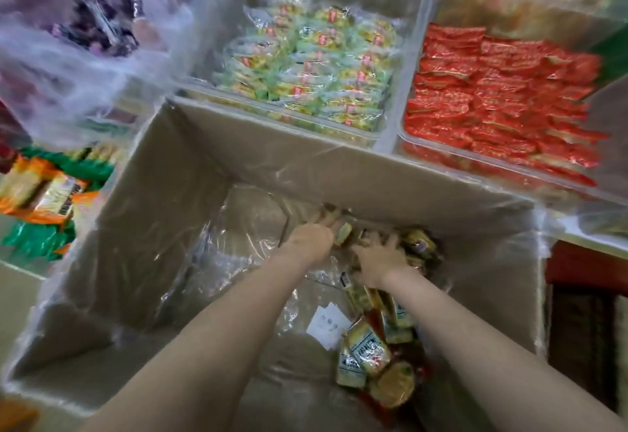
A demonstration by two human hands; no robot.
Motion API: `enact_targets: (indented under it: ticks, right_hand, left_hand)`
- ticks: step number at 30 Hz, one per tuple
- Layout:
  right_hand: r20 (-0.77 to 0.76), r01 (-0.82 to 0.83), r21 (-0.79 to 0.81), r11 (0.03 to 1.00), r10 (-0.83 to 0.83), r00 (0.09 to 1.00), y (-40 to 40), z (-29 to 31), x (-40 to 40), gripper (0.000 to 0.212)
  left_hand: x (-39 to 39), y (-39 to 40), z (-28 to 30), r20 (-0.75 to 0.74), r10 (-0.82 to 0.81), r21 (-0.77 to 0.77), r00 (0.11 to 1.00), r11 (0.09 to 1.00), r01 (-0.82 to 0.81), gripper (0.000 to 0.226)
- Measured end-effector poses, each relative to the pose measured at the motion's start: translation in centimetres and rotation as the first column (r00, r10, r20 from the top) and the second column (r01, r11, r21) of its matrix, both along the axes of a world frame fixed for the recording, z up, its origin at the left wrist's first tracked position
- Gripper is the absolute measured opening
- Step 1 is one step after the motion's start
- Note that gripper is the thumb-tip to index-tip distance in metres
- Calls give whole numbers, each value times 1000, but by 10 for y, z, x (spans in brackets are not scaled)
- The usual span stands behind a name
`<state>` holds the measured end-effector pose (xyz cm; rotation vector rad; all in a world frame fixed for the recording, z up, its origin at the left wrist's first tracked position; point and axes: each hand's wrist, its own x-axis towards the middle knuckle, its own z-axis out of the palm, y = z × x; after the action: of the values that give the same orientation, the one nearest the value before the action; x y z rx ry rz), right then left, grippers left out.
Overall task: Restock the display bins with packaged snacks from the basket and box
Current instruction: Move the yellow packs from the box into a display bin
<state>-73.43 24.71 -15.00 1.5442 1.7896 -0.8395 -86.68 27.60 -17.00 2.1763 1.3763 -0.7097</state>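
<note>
Deep inside the box (210, 159), left hand (311, 241) and right hand (379, 261), fingers spread, on snack packets (418, 243)

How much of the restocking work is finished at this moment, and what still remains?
Looks done: the red packet bin and green-yellow packet bin look well filled. In hand: both hands, left hand and right hand, reach into the cardboard box among its last snack packets. Whether either grips one is unclear. Left: moving those packets to bins.
</note>
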Motion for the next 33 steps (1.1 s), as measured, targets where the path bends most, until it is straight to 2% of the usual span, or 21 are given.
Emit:
enact_targets:
  ticks: [3,6,8,10,12,13,15,17,19,21,24,26,28,30,32,33]
  right_hand:
    - [-57,-40,-49,998,37,998,-6,3,2,54]
    - [-151,-52,-34,998,46,988,-12,10,1,38]
    - [-242,-41,9,999,42,969,-15,11,2,30]
    - [-305,82,68,994,-57,951,-18,8,2,39]
    - [-263,263,124,957,-224,939,-17,1,-3,49]
    - [-194,289,142,947,-260,946,-17,-2,-8,53]
    - [-41,211,158,965,-207,977,-20,-13,-22,60]
    - [35,126,201,971,-136,990,-26,-21,-38,61]
    - [28,70,239,968,-79,996,-30,-28,-51,60]
    - [-82,118,214,970,-102,991,-30,-25,-54,66]
    - [-307,351,117,929,-303,902,-23,-8,-43,73]
    - [-419,457,115,882,-374,827,-19,6,-33,77]
    - [-484,535,89,840,-433,760,-16,18,-24,86]
    - [-463,563,-41,825,-515,721,-15,19,-15,100]
    - [-422,596,-263,759,-646,636,-20,15,-8,100]
    - [-410,638,-380,670,-740,533,-23,13,-6,93]
  left_hand:
    - [-2,-1,-8,-37,-54,5,998,999,54,71]
    - [-4,-1,-6,-100,-140,75,985,986,148,60]
    - [-13,-3,-6,-134,-96,48,986,993,103,54]
    - [-26,-9,-9,-159,-25,39,987,999,32,51]
    - [-40,-17,-11,-141,97,16,985,995,-95,54]
    - [-45,-21,-11,-122,161,-13,979,986,-164,56]
    - [-51,-29,-12,-59,240,-81,969,966,-244,60]
    - [-54,-38,-14,-2,260,-138,966,956,-258,59]
    - [-57,-47,-18,17,311,-173,950,937,-304,54]
    - [-60,-51,-20,12,388,-207,922,903,-377,50]
    - [-65,-50,-20,-8,439,-248,898,869,-427,30]
    - [-65,-49,-16,-1,472,-275,881,847,-454,31]
    - [-62,-51,-14,-8,532,-318,847,801,-507,56]
    - [-54,-58,-15,-58,553,-346,831,770,-536,82]
    - [-42,-67,-16,-130,423,-276,897,853,-443,87]
    - [-35,-72,-15,-157,332,-221,930,906,-361,85]
